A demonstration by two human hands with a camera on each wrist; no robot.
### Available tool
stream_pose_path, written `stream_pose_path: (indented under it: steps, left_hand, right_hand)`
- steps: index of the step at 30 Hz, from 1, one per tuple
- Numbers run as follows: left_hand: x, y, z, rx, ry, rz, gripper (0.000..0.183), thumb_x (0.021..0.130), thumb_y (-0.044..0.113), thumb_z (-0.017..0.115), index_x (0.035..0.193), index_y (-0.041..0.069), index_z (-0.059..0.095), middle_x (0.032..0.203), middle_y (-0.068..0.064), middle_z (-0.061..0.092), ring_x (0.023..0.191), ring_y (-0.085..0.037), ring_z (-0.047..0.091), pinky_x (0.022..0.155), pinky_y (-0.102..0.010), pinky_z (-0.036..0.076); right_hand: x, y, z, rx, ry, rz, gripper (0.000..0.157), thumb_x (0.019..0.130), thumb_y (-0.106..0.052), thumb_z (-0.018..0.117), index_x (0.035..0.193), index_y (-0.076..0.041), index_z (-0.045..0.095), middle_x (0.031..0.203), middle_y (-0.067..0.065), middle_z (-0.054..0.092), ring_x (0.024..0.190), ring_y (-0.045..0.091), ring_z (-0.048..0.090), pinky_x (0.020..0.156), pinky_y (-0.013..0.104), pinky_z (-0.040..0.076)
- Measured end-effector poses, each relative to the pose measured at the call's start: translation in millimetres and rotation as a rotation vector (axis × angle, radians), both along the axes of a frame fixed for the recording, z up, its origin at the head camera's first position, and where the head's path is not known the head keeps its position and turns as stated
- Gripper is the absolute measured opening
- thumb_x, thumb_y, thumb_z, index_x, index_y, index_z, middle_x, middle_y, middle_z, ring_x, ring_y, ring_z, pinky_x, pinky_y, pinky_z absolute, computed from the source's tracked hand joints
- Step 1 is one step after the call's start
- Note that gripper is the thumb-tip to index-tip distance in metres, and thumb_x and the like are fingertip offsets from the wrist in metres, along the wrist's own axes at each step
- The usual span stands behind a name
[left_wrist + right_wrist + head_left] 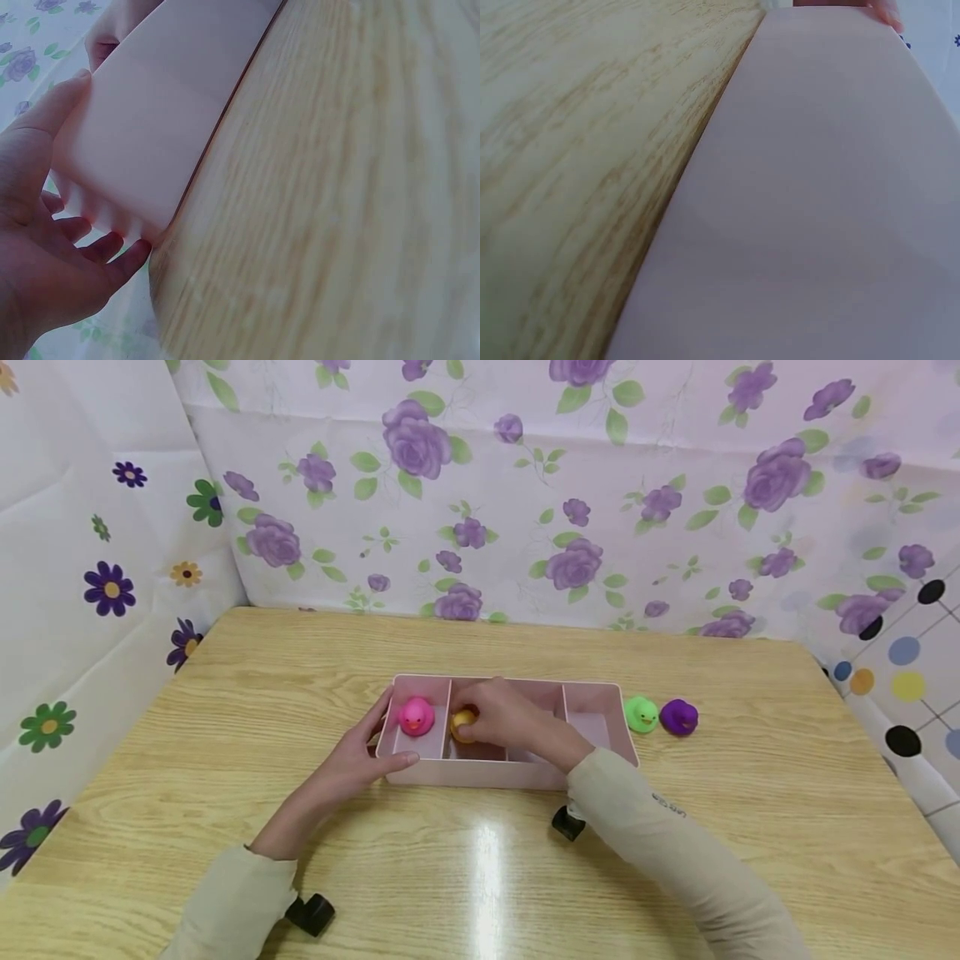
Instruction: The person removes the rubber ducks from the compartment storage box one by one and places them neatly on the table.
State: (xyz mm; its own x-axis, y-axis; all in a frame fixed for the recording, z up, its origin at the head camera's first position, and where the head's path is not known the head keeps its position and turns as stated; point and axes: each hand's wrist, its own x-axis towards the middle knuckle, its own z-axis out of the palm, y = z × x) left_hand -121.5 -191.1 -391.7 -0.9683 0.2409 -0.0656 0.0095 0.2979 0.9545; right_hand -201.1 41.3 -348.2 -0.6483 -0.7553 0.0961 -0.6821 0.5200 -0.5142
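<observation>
Yellow duck (464, 727), head view only.

the table (315, 652) had a pale yellow wood-grain top that shone brightly at the near side. directly on it sat a long pink box (472, 773), with a green duck (641, 715) just beside its right end and a purple duck (679, 717) next to that.
</observation>
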Motion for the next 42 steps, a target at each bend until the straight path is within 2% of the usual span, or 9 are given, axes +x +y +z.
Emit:
stream_pose_path:
  steps: [5, 12, 22, 29, 37, 42]
  left_hand:
    - [0.0, 0, 0.5, 0.001, 0.002, -0.004, 0.098, 0.086, 0.02, 0.074, 0.157, 0.022, 0.006, 0.149, -0.023, 0.032, 0.116, -0.037, 0.05, 0.087, -0.035, 0.048]
    - [0.5, -1, 1.4, -0.007, 0.02, -0.004, 0.098, 0.087, 0.019, 0.073, 0.157, 0.02, 0.006, 0.151, -0.022, 0.029, 0.125, -0.036, 0.043, 0.092, -0.039, 0.046]
    - [0.2, -2, -0.3, -0.003, 0.022, 0.0, 0.098, 0.087, 0.018, 0.074, 0.157, 0.02, 0.006, 0.149, -0.023, 0.031, 0.12, -0.037, 0.047, 0.089, -0.036, 0.047]
    - [-0.3, -1, 0.4, -0.006, 0.01, -0.001, 0.098, 0.087, 0.021, 0.073, 0.157, 0.021, 0.005, 0.152, -0.02, 0.027, 0.126, -0.036, 0.041, 0.095, -0.041, 0.043]
    - [0.1, 1, 0.5, 0.001, 0.011, -0.003, 0.098, 0.086, 0.021, 0.074, 0.157, 0.021, 0.007, 0.151, -0.02, 0.029, 0.125, -0.035, 0.042, 0.094, -0.04, 0.043]
    - [0.5, 1, -0.3, 0.008, 0.008, 0.002, 0.098, 0.086, 0.02, 0.075, 0.157, 0.021, 0.007, 0.151, -0.02, 0.029, 0.124, -0.035, 0.042, 0.095, -0.043, 0.043]
  right_hand:
    - [0.2, 3, -0.1, -0.018, 0.014, -0.004, 0.01, 0.08, -0.01, 0.073, 0.09, -0.008, 0.073, 0.082, -0.003, 0.062, 0.07, 0.01, 0.051, 0.064, 0.022, 0.042]
    - [3.2, 5, 3.6, -0.036, 0.001, -0.014, 0.01, 0.081, -0.009, 0.074, 0.091, -0.009, 0.074, 0.083, -0.006, 0.063, 0.073, 0.011, 0.052, 0.067, 0.024, 0.044]
    - [4.4, 7, 3.5, -0.042, -0.003, -0.003, 0.014, 0.08, -0.007, 0.075, 0.094, -0.006, 0.074, 0.084, -0.002, 0.064, 0.074, 0.015, 0.054, 0.066, 0.023, 0.043]
    - [7.0, 13, 8.0, -0.067, -0.005, -0.008, 0.013, 0.082, -0.007, 0.073, 0.095, -0.006, 0.073, 0.083, -0.003, 0.063, 0.072, 0.012, 0.053, 0.065, 0.024, 0.044]
    - [9.1, 23, 10.3, -0.114, 0.077, 0.034, 0.009, 0.089, -0.009, 0.069, 0.097, -0.006, 0.071, 0.078, -0.003, 0.06, 0.066, 0.012, 0.05, 0.061, 0.024, 0.043]
    - [11.4, 27, 13.5, -0.14, 0.107, 0.047, 0.01, 0.091, -0.011, 0.068, 0.098, -0.005, 0.072, 0.078, -0.002, 0.061, 0.069, 0.013, 0.052, 0.064, 0.026, 0.046]
